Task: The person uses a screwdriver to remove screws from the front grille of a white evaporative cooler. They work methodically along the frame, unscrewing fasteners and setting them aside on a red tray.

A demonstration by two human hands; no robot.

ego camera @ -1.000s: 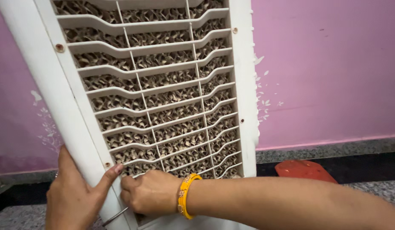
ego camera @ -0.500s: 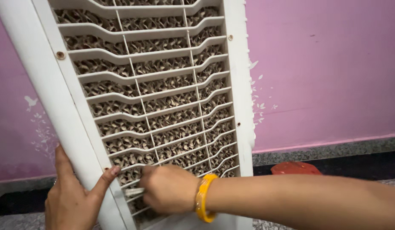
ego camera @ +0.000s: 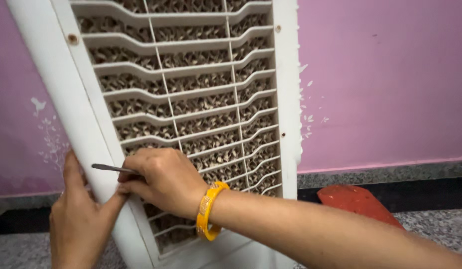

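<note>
Tall white plastic louvred panel (ego camera: 191,114) with wavy horizontal slats and brown honeycomb padding behind, leaning tilted against a pink painted wall (ego camera: 385,79). Right hand (ego camera: 164,179), grip closed tight around a thin grey metal tool (ego camera: 111,168); the tool sticks out leftward from the fist, its tip lying over the panel's left frame edge, low on the panel. Yellow bangle (ego camera: 209,211) on the right wrist. Left hand (ego camera: 79,219) wraps the panel's left edge from outside, thumb up along the frame, fingers pressed against the frame just below the right hand's knuckles; grip partly closed on the edge. Rusty screw head (ego camera: 72,38) near the frame's upper left corner. Red flat object (ego camera: 358,201) on the speckled grey floor (ego camera: 430,224), right of the panel.
</note>
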